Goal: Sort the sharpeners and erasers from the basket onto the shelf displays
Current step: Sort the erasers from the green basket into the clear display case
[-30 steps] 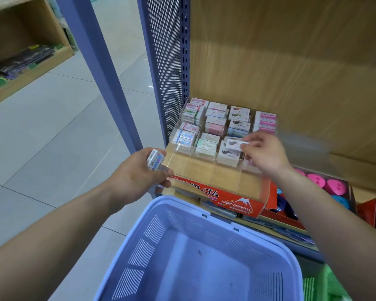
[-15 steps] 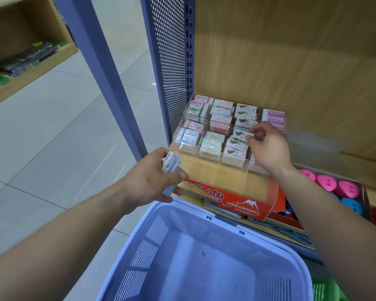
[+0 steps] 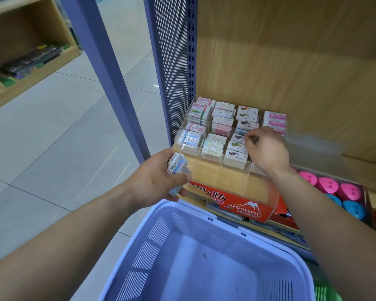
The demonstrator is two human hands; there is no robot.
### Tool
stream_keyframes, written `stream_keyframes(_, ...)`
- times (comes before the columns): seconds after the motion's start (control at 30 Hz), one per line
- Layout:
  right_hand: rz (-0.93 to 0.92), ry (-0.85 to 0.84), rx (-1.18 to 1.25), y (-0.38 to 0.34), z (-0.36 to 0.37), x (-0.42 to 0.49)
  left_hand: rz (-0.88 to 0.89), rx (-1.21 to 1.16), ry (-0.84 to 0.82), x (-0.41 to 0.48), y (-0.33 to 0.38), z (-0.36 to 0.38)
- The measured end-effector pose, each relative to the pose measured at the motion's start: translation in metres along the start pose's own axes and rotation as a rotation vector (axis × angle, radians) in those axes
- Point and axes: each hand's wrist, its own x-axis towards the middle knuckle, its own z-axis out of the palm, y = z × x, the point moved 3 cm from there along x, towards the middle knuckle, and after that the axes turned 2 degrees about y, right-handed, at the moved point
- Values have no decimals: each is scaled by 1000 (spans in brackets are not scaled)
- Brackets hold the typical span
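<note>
A clear tiered display on the wooden shelf holds rows of wrapped erasers. My right hand hovers over its third column, fingers curled and pinching the end of a carp-print eraser lying in the middle row. My left hand grips a small stack of blue-and-pink wrapped erasers just left of the display's front corner. Below both hands is the lilac plastic basket; the part of its floor in view holds nothing.
A red "HARD ERASER" box sits under the display's front. Pink and blue round sharpeners fill a tray to the right. A perforated purple side panel bounds the shelf on the left. Tiled floor lies beyond.
My right hand carried the eraser from the front row a little back to the middle row. My left hand drifted right toward the display with its stack.
</note>
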Motion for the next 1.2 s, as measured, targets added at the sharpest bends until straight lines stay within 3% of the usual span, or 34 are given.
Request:
stream_keyframes(0.17, 29, -199, 58, -4, -9, -11, -2, -66, -2, 2, 3, 3)
stream_keyframes(0.27, 44, -124, 118, -18, -33, -24, 13, -104, -18, 0, 8, 8)
stream_keyframes(0.33, 29, -153, 287, -40, -49, -41, 37, -124, -29, -1, 14, 12)
stream_keyframes(0.43, 80, -436, 721, -81, -64, -69, 73, -161, -50, -5, 25, 20)
stream_keyframes(0.5, 110, -547, 870, -98, -73, -80, 88, -174, -67, -9, 29, 25)
stream_keyframes(0.7, 212, -524, 1019, -89, -84, -83, 98, -280, -139, -17, 35, 32)
stream_keyframes(0.83, 223, -542, 985, -85, -86, -87, 95, -377, -148, -18, 38, 34)
stream_keyframes(1.2, 374, -476, 1094, -68, -81, -88, 73, -235, -92, -5, 23, 28)
